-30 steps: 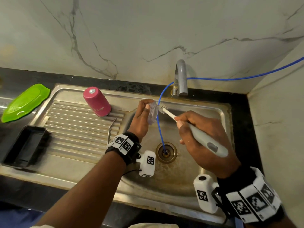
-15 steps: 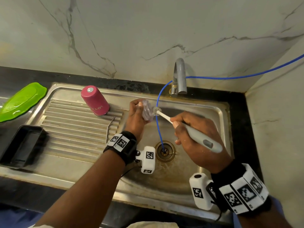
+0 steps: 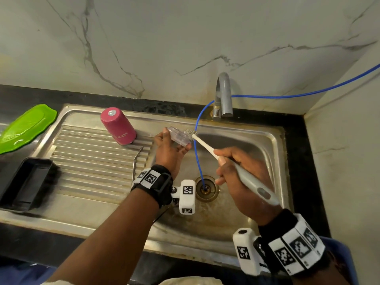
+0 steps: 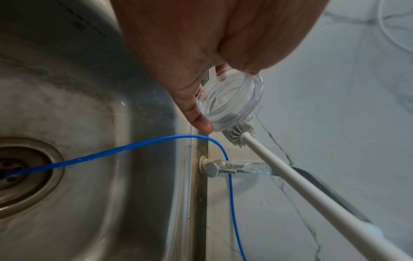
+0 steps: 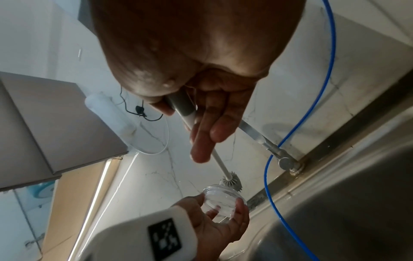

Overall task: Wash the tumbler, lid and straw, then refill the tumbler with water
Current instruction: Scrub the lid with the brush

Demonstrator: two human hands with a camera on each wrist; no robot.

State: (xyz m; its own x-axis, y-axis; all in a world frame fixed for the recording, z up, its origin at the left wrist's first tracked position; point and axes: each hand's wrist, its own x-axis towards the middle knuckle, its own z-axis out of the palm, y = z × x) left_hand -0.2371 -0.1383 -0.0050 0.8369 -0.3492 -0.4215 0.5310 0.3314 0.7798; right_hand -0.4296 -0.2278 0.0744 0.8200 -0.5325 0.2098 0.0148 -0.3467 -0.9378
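Observation:
My left hand (image 3: 170, 149) grips the clear round lid (image 3: 179, 136) by its rim above the sink's left edge; the same lid (image 4: 230, 104) shows in the left wrist view and the lid (image 5: 223, 199) in the right wrist view. My right hand (image 3: 238, 167) holds a long white brush (image 3: 207, 146) by its grey handle. The brush's bristle head (image 4: 240, 133) touches the lid's edge. The pink tumbler (image 3: 118, 126) stands upside down on the drainboard. A thin metal straw (image 3: 136, 159) lies on the drainboard next to the basin.
A steel sink (image 3: 267, 140) has a drain (image 3: 205, 188) with a blue hose (image 3: 197, 153) running into it past the grey tap (image 3: 224, 95). A green lid-like dish (image 3: 24, 126) and a black tray (image 3: 24, 182) sit at the left.
My left hand has tilted the lid flatter and shifted it left. The brush head has followed, moving from the lid's face to its right edge.

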